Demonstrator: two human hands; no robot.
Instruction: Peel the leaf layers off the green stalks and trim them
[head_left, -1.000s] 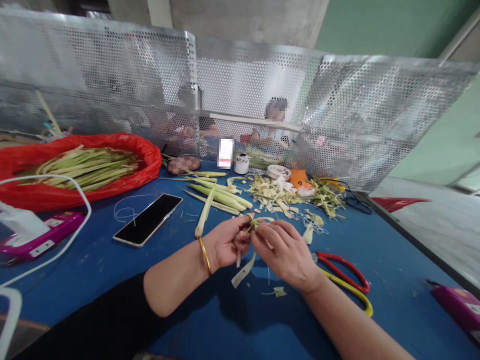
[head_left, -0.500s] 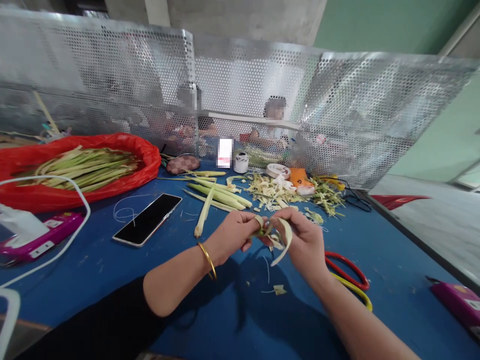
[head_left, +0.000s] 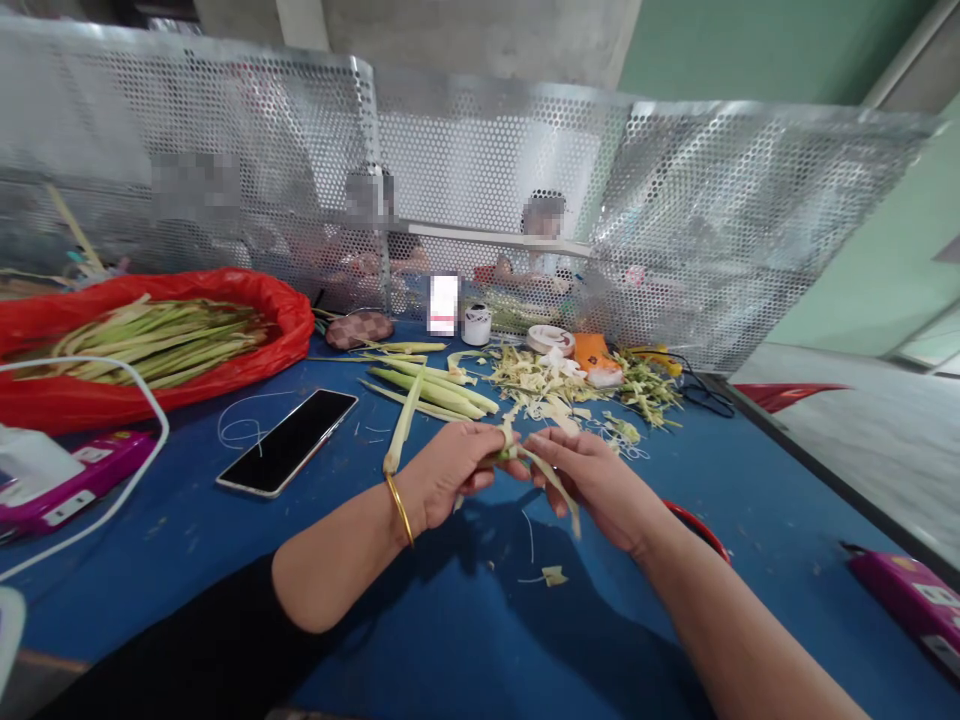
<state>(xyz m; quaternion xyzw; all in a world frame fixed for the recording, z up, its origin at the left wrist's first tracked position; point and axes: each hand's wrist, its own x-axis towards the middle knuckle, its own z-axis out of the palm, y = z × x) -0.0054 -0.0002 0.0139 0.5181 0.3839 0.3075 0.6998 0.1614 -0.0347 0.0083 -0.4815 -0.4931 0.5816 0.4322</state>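
Note:
My left hand [head_left: 454,462], with a gold bangle at its wrist, pinches a small folded piece of pale green leaf [head_left: 508,440] between thumb and fingers. Close beside it, my right hand [head_left: 592,478] is closed on a pale leaf strip [head_left: 553,474] that joins the folded piece and hangs down past the fingers. Some fingertips of both hands are hidden. Beyond the hands lie several long green leaf stalks [head_left: 439,392] and a heap of leaf scraps [head_left: 525,380]. A single stalk [head_left: 406,418] points toward my left wrist.
A red bag [head_left: 289,345] of long leaves stands at left. Nearby are a black phone [head_left: 289,442] and purple power strip [head_left: 97,475]. A red loop [head_left: 701,527] lies partly behind my right forearm. A perforated metal screen [head_left: 480,150] closes the back, people behind it.
The leaf strip, curled up over my right hand before, now hangs straighter down. My right hand has turned and its fingers have closed nearer the folded piece. The view has shifted slightly.

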